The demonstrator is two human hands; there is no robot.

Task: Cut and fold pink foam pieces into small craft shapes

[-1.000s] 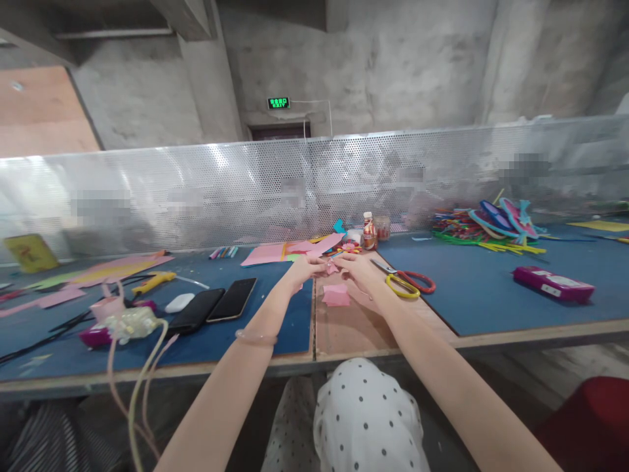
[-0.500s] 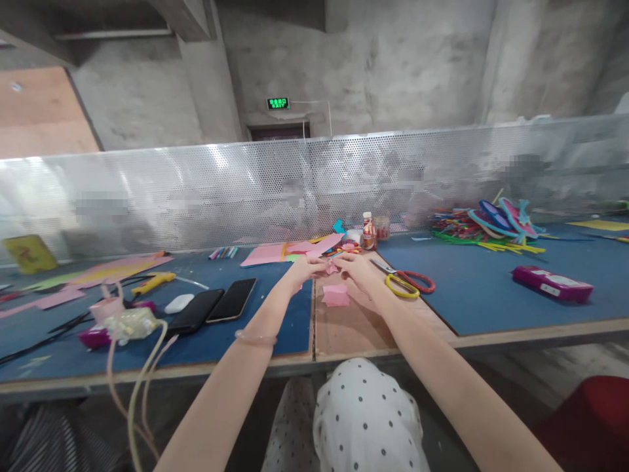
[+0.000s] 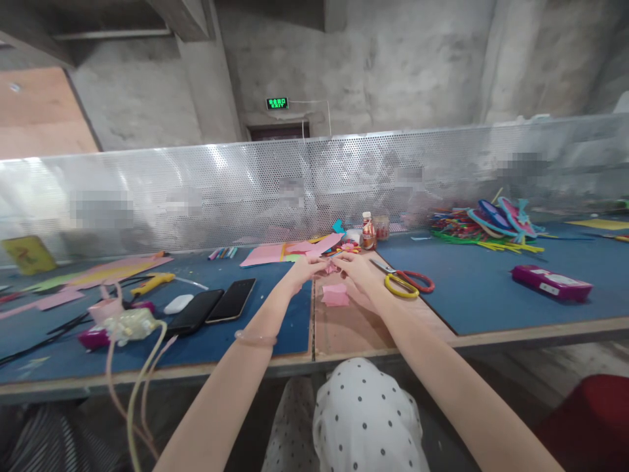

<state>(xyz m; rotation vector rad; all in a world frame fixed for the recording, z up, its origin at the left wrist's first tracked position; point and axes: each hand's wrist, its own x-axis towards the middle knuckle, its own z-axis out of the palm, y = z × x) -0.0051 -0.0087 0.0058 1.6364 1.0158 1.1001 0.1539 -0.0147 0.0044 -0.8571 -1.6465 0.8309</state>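
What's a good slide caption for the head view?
Two bare hands pinching a small pink paper piece above a tabletop.

Perforated metal screen (image 3: 236,190) gleaming; concrete wall (image 3: 417,65) looking rough, matt; pink paper (image 3: 330,267) looking matt; phone (image 3: 231,301) looking smooth, dark-glossy.

A flat black phone with a shiny screen (image 3: 232,300) is laid next to a dark, rounded black slab (image 3: 195,313), and a small, smooth white case (image 3: 178,303) is seen near them. Thin, colorful marker pens (image 3: 223,253) are lined up further back. A little brown bottle with a white cap (image 3: 368,232) is stood up by a clear, round jar (image 3: 381,228). On the right, a long purple box (image 3: 551,283) is left lying on the blue table top (image 3: 472,292). A green glowing exit sign (image 3: 278,103) is put up on the rough grey wall (image 3: 417,59)
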